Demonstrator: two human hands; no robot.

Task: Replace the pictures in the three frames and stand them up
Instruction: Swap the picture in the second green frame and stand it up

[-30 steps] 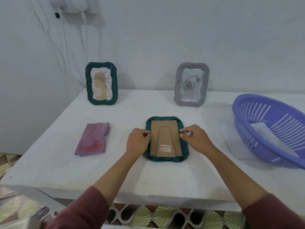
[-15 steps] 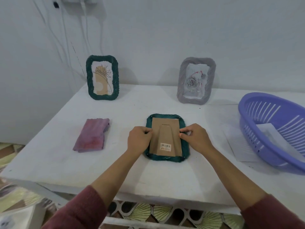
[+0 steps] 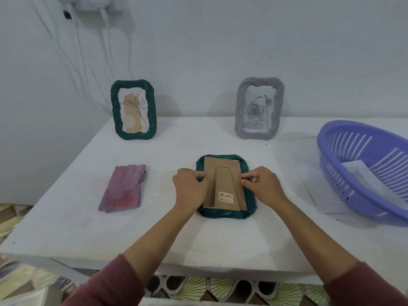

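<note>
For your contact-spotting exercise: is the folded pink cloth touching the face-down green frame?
Apart. The head view shows bare white table between the folded pink cloth and the face-down green frame, with the left hand also lying between them.

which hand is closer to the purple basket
Right. The right hand sits at the face-down frame's right edge, on the side toward the purple basket. The left hand is at the frame's left edge, farther away.

A white table (image 3: 220, 239) has bare surface along its near edge. A folded purple cloth (image 3: 123, 188) lies at left, a purple basket (image 3: 364, 168) blocks the right, and two upright frames, green (image 3: 133, 109) and grey (image 3: 259, 108), stand along the back wall.
</note>
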